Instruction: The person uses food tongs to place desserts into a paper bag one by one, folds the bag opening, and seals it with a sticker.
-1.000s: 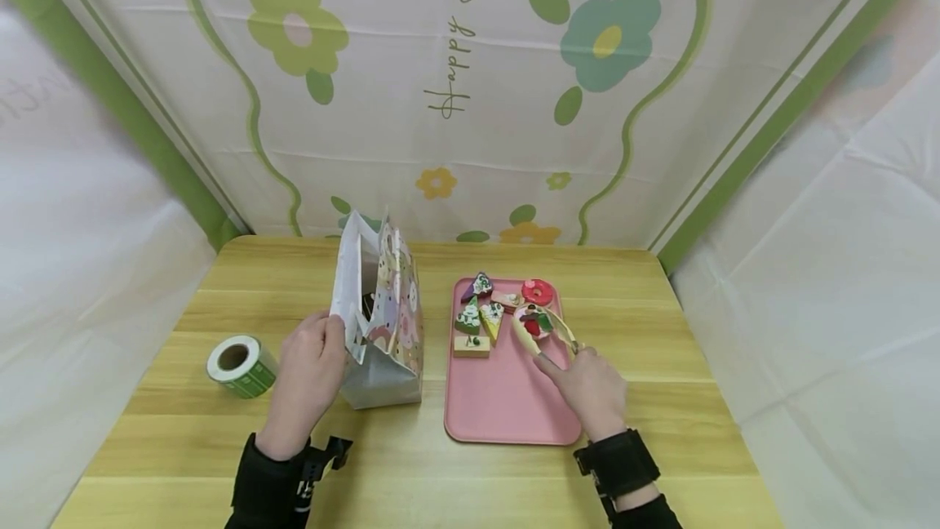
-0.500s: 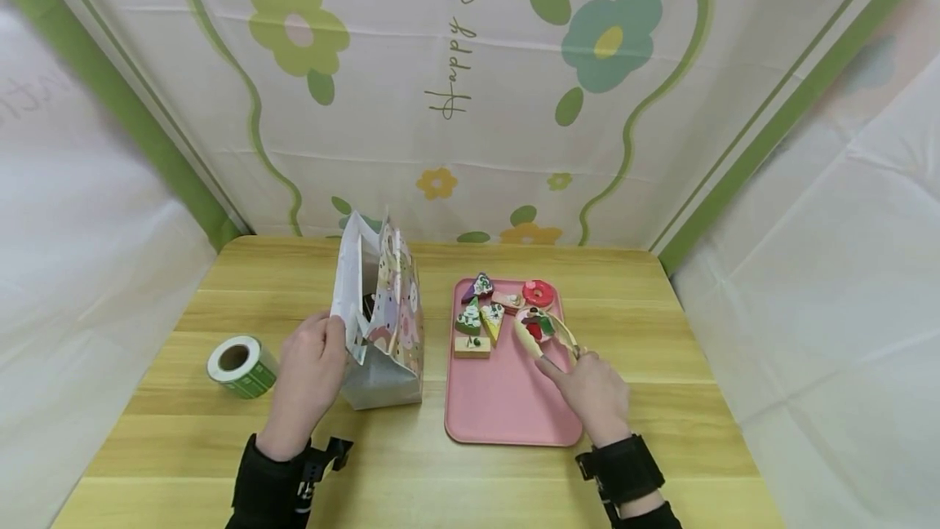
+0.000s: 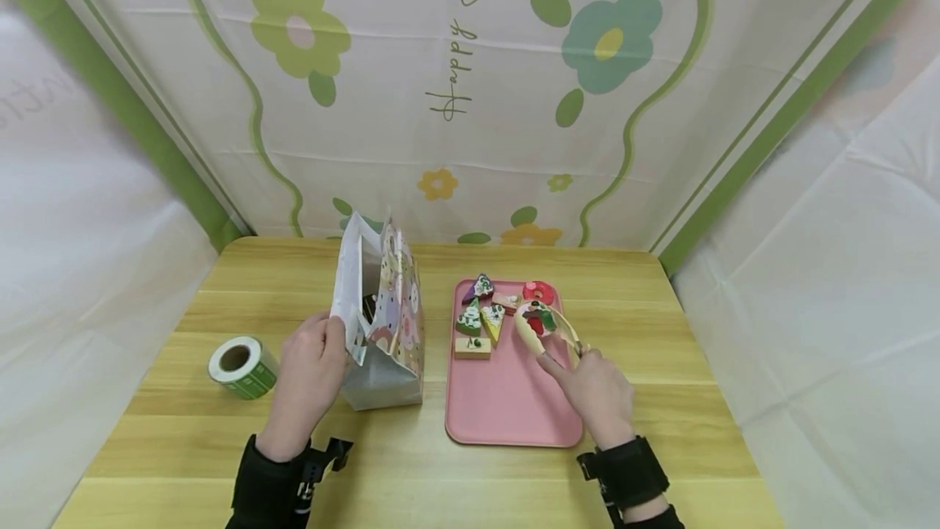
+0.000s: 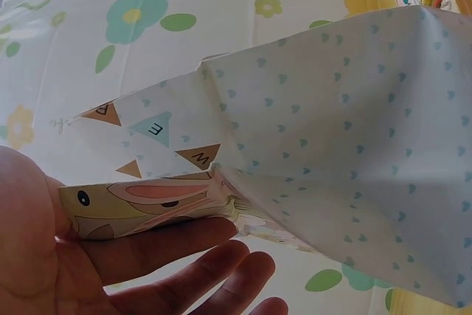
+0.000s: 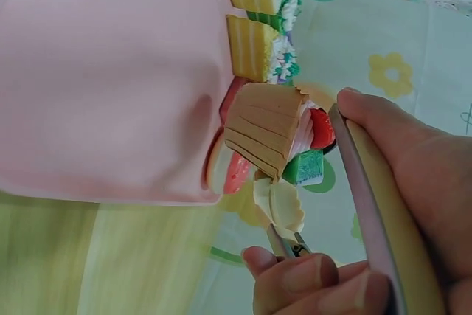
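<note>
Right hand (image 3: 602,400): slightly nearer the worktop's (image 3: 470,480) right edge than a second ago, fingers curled round the tongs (image 3: 527,338).
Cupcake (image 5: 264,127): between the tongs' ends, over the pink tray (image 3: 507,406), toward the worktop's far edge; probably light and firm, best gripped by its ribbed sides.
Tray: cake pieces (image 3: 472,352) and a red doughnut (image 3: 534,292) in its far half.
Bag (image 3: 385,386): left hand (image 3: 312,362) pinches its rim; something dark (image 3: 369,306) inside.

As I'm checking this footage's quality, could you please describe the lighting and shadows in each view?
Head: bright, fairly even light, the pink tray clearly visible; left wrist: dimmer, grey shading across the paper bag; right wrist: also dim, a soft shadow on the tray beside the toy cupcake.
</note>
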### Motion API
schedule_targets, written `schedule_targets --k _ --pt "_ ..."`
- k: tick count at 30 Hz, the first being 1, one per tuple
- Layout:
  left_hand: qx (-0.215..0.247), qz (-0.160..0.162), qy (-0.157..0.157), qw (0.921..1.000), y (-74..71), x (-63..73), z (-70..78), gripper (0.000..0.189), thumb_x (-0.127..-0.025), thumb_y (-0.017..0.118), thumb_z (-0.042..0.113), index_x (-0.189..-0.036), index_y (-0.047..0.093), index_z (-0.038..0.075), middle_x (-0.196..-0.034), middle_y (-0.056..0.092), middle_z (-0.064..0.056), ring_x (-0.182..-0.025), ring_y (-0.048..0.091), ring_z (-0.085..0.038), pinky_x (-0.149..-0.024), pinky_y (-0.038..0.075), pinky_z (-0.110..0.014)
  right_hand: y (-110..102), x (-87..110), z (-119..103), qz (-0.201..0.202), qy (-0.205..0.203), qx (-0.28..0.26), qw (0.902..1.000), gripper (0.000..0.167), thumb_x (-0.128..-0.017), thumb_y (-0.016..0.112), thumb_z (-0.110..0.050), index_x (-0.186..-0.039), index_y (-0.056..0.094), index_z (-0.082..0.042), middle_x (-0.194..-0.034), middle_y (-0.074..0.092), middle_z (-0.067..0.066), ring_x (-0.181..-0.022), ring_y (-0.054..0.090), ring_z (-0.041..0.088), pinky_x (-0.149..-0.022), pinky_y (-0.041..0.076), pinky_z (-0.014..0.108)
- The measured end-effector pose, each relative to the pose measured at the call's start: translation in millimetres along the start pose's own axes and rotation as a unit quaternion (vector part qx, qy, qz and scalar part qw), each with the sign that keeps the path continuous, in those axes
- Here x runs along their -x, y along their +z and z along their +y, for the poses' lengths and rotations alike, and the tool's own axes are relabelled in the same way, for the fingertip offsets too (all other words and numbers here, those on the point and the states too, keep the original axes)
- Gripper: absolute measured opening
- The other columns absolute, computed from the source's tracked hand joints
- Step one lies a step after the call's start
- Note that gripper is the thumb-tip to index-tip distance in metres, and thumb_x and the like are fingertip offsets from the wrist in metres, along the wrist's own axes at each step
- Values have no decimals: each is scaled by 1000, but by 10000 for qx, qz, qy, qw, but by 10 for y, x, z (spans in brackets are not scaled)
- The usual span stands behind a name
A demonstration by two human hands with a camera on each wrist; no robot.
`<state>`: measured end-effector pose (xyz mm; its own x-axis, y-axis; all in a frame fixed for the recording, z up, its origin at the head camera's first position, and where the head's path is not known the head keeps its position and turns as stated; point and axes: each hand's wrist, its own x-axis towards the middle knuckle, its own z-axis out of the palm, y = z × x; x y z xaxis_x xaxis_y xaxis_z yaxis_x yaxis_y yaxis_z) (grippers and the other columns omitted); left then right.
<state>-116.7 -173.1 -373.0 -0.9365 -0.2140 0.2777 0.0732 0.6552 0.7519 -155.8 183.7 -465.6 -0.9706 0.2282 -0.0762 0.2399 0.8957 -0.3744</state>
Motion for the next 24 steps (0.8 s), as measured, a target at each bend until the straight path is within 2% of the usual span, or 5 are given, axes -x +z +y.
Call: schedule_targets --k 8,15,24 --pt "42 -33 -9 10000 4 4 -8 47 -104 31 16 -85 68 -6 -85 60 -14 -69 56 -27 -53 47 -36 -76 32 -48 177 -63 -64 9998 96 -68 46 -93 -92 57 -1 -58 42 3 -44 42 18 -39 25 31" --pt "74 -84 -68 9999 -5 6 -7 49 -104 30 17 -87 68 -6 -85 59 -14 -69 56 -27 -54 47 -36 -172 85 -127 548 -268 -98 9981 89 -70 47 -91 -85 53 -4 -57 41 3 -43 41 18 -38 26 31" --pt "59 -92 -128 9999 -11 3 -2 48 -105 30 19 -87 68 -5 -83 58 -12 -70 56 -27 -55 47 -37 -313 153 -251 699 -340 -169 9968 86 -70 49 -90 -82 50 -5 -57 41 3 -42 39 18 -38 26 30"
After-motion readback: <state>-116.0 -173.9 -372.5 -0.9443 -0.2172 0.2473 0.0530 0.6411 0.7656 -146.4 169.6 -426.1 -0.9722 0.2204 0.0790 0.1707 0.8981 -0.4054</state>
